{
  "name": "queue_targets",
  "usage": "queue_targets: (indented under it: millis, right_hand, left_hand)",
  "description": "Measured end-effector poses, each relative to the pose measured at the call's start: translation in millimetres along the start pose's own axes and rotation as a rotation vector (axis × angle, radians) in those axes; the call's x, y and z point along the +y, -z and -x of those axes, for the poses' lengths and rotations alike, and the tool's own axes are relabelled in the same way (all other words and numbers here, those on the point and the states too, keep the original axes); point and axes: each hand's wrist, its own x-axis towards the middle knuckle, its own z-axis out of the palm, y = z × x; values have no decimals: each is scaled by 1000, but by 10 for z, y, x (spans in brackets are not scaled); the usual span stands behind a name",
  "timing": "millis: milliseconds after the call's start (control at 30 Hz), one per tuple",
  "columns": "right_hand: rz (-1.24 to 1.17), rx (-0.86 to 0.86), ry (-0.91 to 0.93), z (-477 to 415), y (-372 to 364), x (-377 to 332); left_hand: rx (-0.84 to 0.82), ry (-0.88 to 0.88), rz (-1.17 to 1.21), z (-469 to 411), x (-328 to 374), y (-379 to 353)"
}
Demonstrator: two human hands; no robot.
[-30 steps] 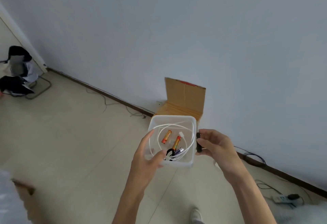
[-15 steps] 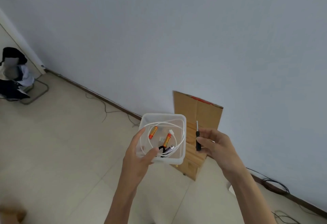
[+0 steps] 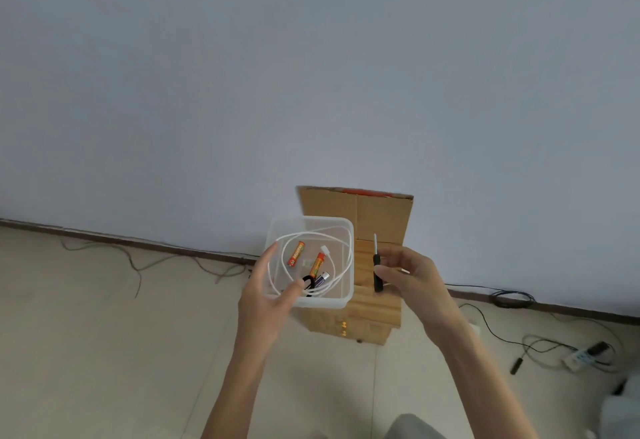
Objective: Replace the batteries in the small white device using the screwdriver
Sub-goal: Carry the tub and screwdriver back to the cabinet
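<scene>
Small white device not identifiable; a pale sliver at the right hand [image 3: 412, 282] is too small to tell. Left hand [image 3: 266, 296] has its grip clamped on the near wall of a clear tub [image 3: 343, 230], thumb inside; the tub holds a coiled white cable [image 3: 349, 262], two orange batteries [image 3: 297, 253], a purple battery [image 3: 322, 278] and a black loop [image 3: 308, 281]. Right grip pinches the screwdriver [image 3: 376, 274] upright, just beside the tub, before a cardboard box [image 3: 381, 217].

The screwdriver [image 3: 376, 274] has been drawn away from the clear container [image 3: 325, 301] beside it, its shaft now seen pointing up from the right hand [image 3: 412, 279], and both are now held before the cardboard box [image 3: 381, 220].
</scene>
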Motion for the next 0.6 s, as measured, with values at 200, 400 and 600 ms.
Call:
queue_targets:
  millis: [200,400,600]
  right_hand:
    - [80,92,-53,-569,-13,197]
    - [107,87,-106,-1350,47,457]
    - [253,118,-170,-2069,51,938]
  left_hand:
    - [-109,7,-49,-702,-165,-242]
    - [-106,55,-97,-1407,-339,-604]
    - [-125,100,-92,-2049,-809,-1052]
